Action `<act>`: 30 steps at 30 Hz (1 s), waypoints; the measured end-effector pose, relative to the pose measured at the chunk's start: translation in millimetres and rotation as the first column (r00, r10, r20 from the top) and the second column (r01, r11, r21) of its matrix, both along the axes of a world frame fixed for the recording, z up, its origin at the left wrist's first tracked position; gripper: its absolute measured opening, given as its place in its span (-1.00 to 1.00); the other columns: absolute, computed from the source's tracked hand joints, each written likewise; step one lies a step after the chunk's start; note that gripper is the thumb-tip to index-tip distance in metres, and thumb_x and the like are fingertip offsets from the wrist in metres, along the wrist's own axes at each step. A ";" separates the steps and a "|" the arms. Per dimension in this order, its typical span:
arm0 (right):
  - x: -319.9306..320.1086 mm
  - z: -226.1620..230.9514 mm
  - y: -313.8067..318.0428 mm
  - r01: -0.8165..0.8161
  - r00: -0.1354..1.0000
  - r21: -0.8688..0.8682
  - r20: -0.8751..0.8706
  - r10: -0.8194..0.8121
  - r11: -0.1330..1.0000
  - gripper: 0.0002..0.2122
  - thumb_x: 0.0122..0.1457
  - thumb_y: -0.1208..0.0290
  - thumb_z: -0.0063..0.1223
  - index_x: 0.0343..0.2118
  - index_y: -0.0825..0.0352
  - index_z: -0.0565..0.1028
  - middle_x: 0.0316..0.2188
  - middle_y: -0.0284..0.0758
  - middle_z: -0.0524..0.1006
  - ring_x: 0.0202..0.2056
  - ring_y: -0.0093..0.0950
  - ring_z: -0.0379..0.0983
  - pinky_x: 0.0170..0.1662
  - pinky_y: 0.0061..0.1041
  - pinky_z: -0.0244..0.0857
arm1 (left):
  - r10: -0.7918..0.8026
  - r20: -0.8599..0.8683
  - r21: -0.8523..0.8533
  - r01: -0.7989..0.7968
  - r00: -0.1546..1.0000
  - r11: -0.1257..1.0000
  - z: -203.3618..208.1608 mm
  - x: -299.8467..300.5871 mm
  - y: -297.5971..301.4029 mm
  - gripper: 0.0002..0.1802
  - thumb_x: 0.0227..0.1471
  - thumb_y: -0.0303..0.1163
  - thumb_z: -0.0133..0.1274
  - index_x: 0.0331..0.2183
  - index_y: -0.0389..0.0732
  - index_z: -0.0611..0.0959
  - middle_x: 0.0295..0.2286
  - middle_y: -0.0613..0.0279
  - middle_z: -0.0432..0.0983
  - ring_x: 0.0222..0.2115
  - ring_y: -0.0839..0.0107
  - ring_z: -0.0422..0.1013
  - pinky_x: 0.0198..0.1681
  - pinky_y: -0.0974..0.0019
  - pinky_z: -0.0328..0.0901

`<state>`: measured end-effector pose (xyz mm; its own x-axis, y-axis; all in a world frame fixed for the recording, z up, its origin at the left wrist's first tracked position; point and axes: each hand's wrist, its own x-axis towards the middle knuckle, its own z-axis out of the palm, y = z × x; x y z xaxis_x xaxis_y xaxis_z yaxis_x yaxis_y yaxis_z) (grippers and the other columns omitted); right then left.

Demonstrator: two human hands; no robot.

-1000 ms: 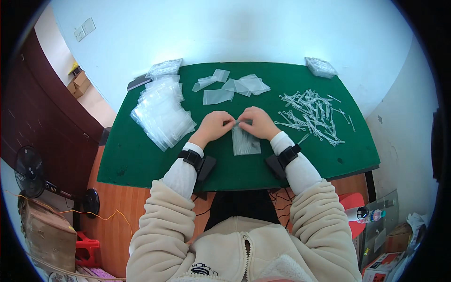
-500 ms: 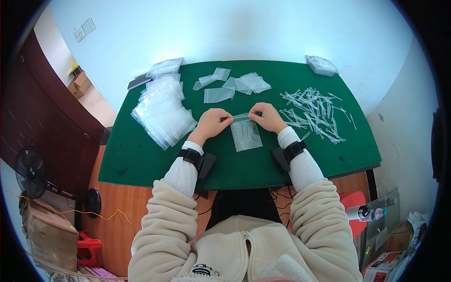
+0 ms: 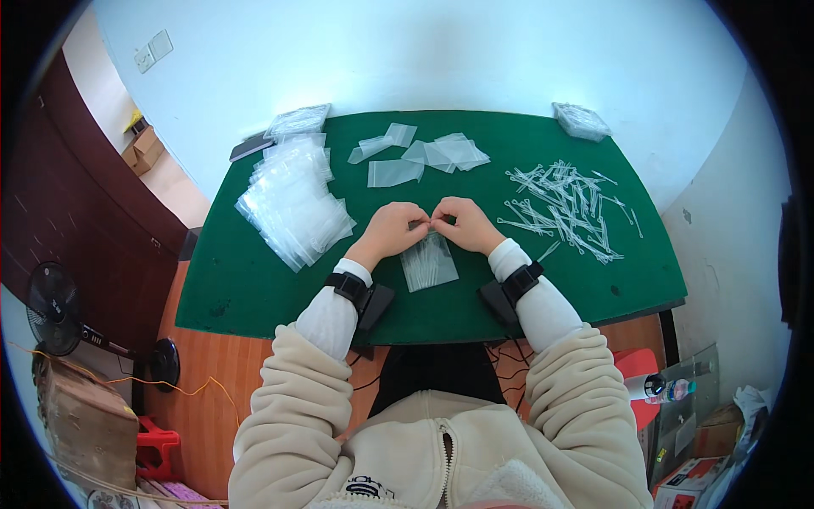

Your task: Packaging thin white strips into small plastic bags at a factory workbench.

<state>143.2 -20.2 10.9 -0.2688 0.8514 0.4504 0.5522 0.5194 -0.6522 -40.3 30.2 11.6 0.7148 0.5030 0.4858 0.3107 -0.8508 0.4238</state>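
Observation:
A clear zip bag point(image 3: 430, 265) with several thin, pale sticks inside hangs down toward me from my two hands, over the green table. My left hand point(image 3: 395, 229) pinches its top edge on the left. My right hand point(image 3: 465, 224) pinches the same edge just beside it, so the fingertips nearly meet in the middle. To the right lies a loose heap of thin, clear sticks with looped ends point(image 3: 564, 204). A fanned pile of clear bags point(image 3: 295, 208) spreads out on the left.
Several flat clear bags point(image 3: 394, 172) lie beyond my hands. Packed bundles stand at the back left point(image 3: 298, 121) and back right point(image 3: 581, 121) corners, against the wall. The green tabletop point(image 3: 246, 297) curves along its near edge. A fan point(image 3: 56, 310) stands on the floor at left.
Both hands have come together along the bag's top edge, the right one moving left. The bag has shifted slightly toward me and to the left.

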 end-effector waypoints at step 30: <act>2.6 3.6 -1.1 0.026 0.984 0.132 0.170 -0.048 0.991 -0.90 -0.11 0.41 0.04 -0.59 0.33 0.45 -0.57 -0.26 0.44 -0.45 -0.28 0.37 -0.38 -0.38 0.25 | -0.016 -0.054 -0.032 0.015 0.998 0.999 4.9 -0.7 -1.0 -0.84 -0.15 -0.33 0.05 -0.50 -0.21 0.59 -0.53 0.14 0.47 -0.49 0.19 0.38 -0.44 0.25 0.27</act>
<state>145.8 -21.3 14.5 -0.3214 0.8003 0.5062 0.6712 0.5696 -0.4744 -41.0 29.3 16.4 0.7474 0.5059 0.4305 0.3207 -0.8424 0.4331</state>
